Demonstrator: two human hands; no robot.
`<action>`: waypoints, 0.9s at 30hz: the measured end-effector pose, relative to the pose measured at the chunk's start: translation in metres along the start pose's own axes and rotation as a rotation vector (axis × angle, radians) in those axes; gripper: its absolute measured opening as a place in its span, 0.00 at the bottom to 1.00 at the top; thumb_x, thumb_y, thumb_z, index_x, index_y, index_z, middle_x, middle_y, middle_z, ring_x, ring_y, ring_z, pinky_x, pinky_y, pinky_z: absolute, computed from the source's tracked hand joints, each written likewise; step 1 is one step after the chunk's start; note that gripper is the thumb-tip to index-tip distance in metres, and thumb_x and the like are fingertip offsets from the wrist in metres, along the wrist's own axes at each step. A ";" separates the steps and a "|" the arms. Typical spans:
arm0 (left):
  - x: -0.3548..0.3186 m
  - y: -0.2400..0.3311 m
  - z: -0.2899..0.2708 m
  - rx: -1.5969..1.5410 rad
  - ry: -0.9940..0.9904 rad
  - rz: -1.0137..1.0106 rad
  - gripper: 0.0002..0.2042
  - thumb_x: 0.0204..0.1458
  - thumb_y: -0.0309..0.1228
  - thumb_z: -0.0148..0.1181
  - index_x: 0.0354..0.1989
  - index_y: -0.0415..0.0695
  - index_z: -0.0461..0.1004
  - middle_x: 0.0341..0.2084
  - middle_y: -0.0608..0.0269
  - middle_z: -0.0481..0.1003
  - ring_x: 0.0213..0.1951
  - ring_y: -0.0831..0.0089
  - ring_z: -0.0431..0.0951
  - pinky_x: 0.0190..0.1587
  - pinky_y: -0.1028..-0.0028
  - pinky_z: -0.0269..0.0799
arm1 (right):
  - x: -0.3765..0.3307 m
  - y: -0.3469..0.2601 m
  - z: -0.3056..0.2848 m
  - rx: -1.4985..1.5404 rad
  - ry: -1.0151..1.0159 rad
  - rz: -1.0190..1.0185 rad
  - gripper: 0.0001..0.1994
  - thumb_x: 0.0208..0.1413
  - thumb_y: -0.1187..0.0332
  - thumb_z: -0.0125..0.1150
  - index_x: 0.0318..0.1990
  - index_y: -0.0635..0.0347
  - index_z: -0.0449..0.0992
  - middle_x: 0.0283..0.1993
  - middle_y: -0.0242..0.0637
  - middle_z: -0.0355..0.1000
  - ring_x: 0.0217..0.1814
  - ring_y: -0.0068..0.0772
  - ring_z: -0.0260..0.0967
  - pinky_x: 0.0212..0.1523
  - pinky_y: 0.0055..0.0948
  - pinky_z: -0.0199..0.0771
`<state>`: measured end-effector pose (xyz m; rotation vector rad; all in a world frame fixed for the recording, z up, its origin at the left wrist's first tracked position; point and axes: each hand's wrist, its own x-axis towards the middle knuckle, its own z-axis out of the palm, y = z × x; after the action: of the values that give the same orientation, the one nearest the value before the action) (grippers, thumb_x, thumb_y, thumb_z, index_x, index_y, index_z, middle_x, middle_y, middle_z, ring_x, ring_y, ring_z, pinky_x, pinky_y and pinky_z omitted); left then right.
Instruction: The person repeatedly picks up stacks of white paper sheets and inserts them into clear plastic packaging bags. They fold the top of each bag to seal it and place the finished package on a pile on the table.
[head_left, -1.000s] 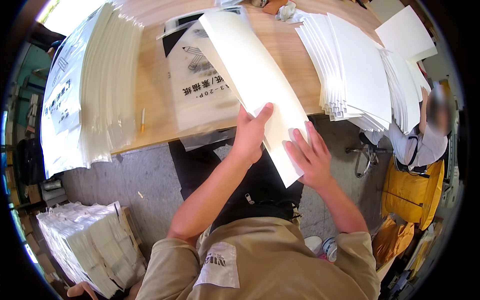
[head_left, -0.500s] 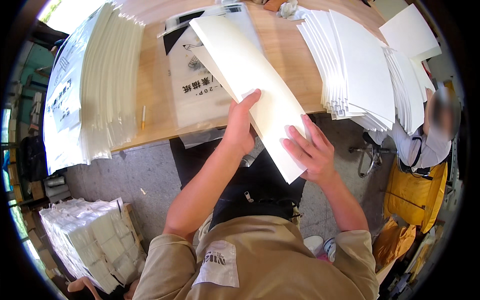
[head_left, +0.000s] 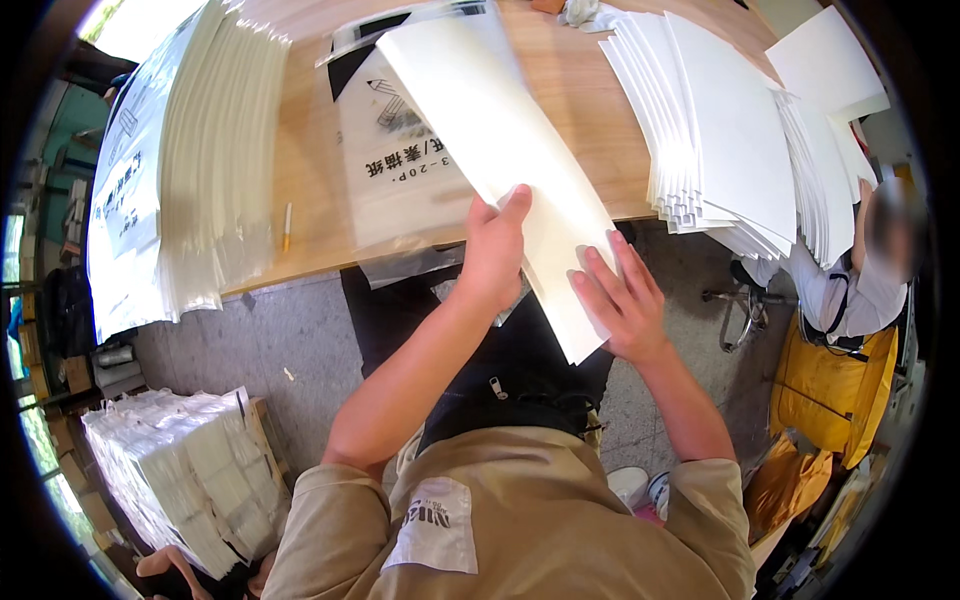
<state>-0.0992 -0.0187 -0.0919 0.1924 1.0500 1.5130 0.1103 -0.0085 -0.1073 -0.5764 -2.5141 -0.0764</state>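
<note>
My left hand (head_left: 495, 250) grips the left edge of a stack of white paper sheets (head_left: 500, 150), thumb on top. My right hand (head_left: 622, 300) lies flat on the stack's near right corner, fingers spread. The far part of the stack lies over a clear plastic bag with black print (head_left: 395, 170) on the wooden table (head_left: 580, 110). The near end of the stack overhangs the table's front edge above my lap.
A fanned pile of white sheets (head_left: 730, 130) covers the table's right side. Bagged paper packs (head_left: 180, 170) are stacked at the left, with a pencil (head_left: 287, 226) beside them. More packs (head_left: 175, 480) sit on the floor. A seated person (head_left: 860, 270) is at the right.
The paper stack has slid farther onto the table and over the plastic bag. My left hand shifted up along its edge, and my right hand followed at the near corner.
</note>
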 end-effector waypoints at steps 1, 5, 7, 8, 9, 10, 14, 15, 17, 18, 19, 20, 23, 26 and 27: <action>0.000 0.002 0.002 0.006 -0.026 0.042 0.23 0.62 0.37 0.57 0.60 0.39 0.61 0.49 0.54 0.73 0.49 0.63 0.77 0.47 0.62 0.77 | -0.002 0.002 0.002 0.004 0.032 -0.006 0.19 0.52 0.64 0.64 0.53 0.51 0.79 0.63 0.39 0.71 0.67 0.58 0.65 0.58 0.51 0.73; -0.006 0.024 0.014 0.274 -0.100 -0.013 0.28 0.62 0.42 0.57 0.64 0.38 0.58 0.51 0.53 0.73 0.50 0.65 0.77 0.46 0.65 0.79 | 0.001 0.005 -0.001 0.117 0.152 0.125 0.18 0.51 0.67 0.65 0.51 0.56 0.79 0.60 0.43 0.73 0.62 0.61 0.69 0.55 0.44 0.77; -0.011 0.039 0.011 0.387 -0.184 -0.028 0.31 0.62 0.45 0.57 0.66 0.38 0.56 0.52 0.53 0.73 0.52 0.67 0.76 0.46 0.66 0.79 | -0.011 0.016 0.011 0.258 0.351 0.324 0.17 0.52 0.73 0.67 0.50 0.67 0.78 0.56 0.49 0.75 0.57 0.53 0.74 0.50 0.41 0.79; -0.011 0.039 -0.004 0.402 -0.239 -0.010 0.31 0.61 0.46 0.58 0.66 0.40 0.58 0.56 0.53 0.71 0.53 0.68 0.76 0.45 0.67 0.81 | -0.021 0.016 0.010 0.436 0.379 0.703 0.15 0.56 0.74 0.65 0.51 0.71 0.76 0.53 0.49 0.76 0.55 0.49 0.75 0.53 0.39 0.77; -0.011 0.039 -0.025 0.579 -0.234 0.112 0.31 0.59 0.45 0.61 0.65 0.41 0.60 0.55 0.53 0.71 0.52 0.66 0.76 0.46 0.65 0.80 | -0.032 0.017 0.007 0.609 0.397 1.085 0.14 0.60 0.75 0.62 0.52 0.74 0.74 0.51 0.50 0.76 0.52 0.44 0.76 0.56 0.38 0.75; -0.009 0.037 -0.045 0.764 -0.244 0.233 0.31 0.57 0.45 0.63 0.65 0.42 0.61 0.55 0.53 0.71 0.51 0.64 0.76 0.46 0.63 0.79 | -0.036 0.023 0.014 0.894 0.652 1.039 0.21 0.60 0.75 0.63 0.59 0.73 0.67 0.56 0.47 0.72 0.56 0.40 0.72 0.59 0.38 0.72; -0.011 0.004 -0.127 1.755 -0.128 0.945 0.30 0.48 0.42 0.71 0.59 0.47 0.69 0.51 0.56 0.71 0.51 0.59 0.73 0.53 0.57 0.69 | -0.043 0.015 0.001 1.237 0.871 1.120 0.26 0.64 0.73 0.56 0.67 0.67 0.57 0.67 0.47 0.61 0.67 0.44 0.62 0.66 0.44 0.65; -0.010 -0.007 -0.136 1.818 -0.118 0.964 0.30 0.46 0.42 0.71 0.58 0.47 0.70 0.50 0.58 0.70 0.52 0.59 0.71 0.54 0.57 0.66 | -0.050 0.013 0.000 1.257 0.895 1.117 0.26 0.65 0.72 0.56 0.67 0.67 0.57 0.67 0.47 0.61 0.67 0.45 0.62 0.66 0.44 0.65; -0.009 -0.024 -0.145 1.947 -0.090 1.002 0.29 0.42 0.41 0.73 0.54 0.49 0.73 0.47 0.61 0.70 0.53 0.59 0.68 0.57 0.57 0.61 | -0.057 0.010 -0.003 1.280 0.931 1.119 0.26 0.65 0.71 0.55 0.68 0.66 0.56 0.67 0.46 0.61 0.68 0.45 0.61 0.67 0.45 0.65; -0.004 -0.030 -0.148 2.006 -0.058 1.014 0.26 0.40 0.40 0.72 0.51 0.49 0.74 0.48 0.64 0.68 0.55 0.63 0.65 0.57 0.58 0.61 | -0.058 0.008 -0.006 1.278 0.945 1.127 0.26 0.65 0.71 0.55 0.68 0.65 0.56 0.67 0.46 0.61 0.68 0.45 0.61 0.67 0.46 0.64; 0.003 -0.033 -0.149 2.010 -0.056 1.058 0.25 0.41 0.38 0.72 0.50 0.49 0.74 0.47 0.65 0.69 0.54 0.63 0.66 0.57 0.58 0.61 | -0.059 0.008 -0.010 1.273 0.961 1.131 0.26 0.65 0.70 0.55 0.68 0.65 0.56 0.67 0.46 0.61 0.68 0.45 0.61 0.67 0.46 0.64; 0.009 -0.034 -0.151 2.013 -0.055 1.102 0.23 0.42 0.37 0.71 0.49 0.49 0.75 0.46 0.66 0.69 0.53 0.63 0.67 0.57 0.58 0.61 | -0.061 0.007 -0.014 1.255 0.962 1.151 0.26 0.66 0.69 0.55 0.68 0.66 0.56 0.67 0.46 0.61 0.68 0.45 0.60 0.67 0.46 0.64; 0.023 -0.023 -0.155 1.955 -0.128 1.214 0.15 0.43 0.32 0.69 0.41 0.48 0.77 0.39 0.67 0.73 0.46 0.64 0.72 0.52 0.60 0.65 | -0.068 0.006 -0.026 1.223 0.976 1.197 0.27 0.66 0.67 0.55 0.68 0.67 0.55 0.68 0.46 0.60 0.69 0.45 0.60 0.67 0.45 0.63; 0.030 -0.006 -0.146 1.767 -0.169 1.066 0.07 0.43 0.28 0.69 0.31 0.45 0.78 0.29 0.66 0.75 0.37 0.64 0.75 0.41 0.64 0.70 | -0.080 0.008 -0.039 1.220 0.986 1.237 0.28 0.66 0.65 0.54 0.69 0.67 0.54 0.68 0.45 0.60 0.69 0.46 0.59 0.68 0.45 0.61; 0.032 0.003 -0.140 1.687 -0.165 0.976 0.05 0.43 0.27 0.69 0.27 0.44 0.77 0.26 0.66 0.75 0.33 0.64 0.76 0.37 0.65 0.71 | -0.086 0.009 -0.043 1.208 0.979 1.260 0.29 0.66 0.64 0.54 0.69 0.67 0.54 0.68 0.45 0.60 0.69 0.46 0.59 0.69 0.46 0.61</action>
<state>-0.2008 -0.0598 -0.1841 2.1772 1.9750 0.8693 0.2008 -0.0405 -0.1173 -1.0399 -0.6608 1.1742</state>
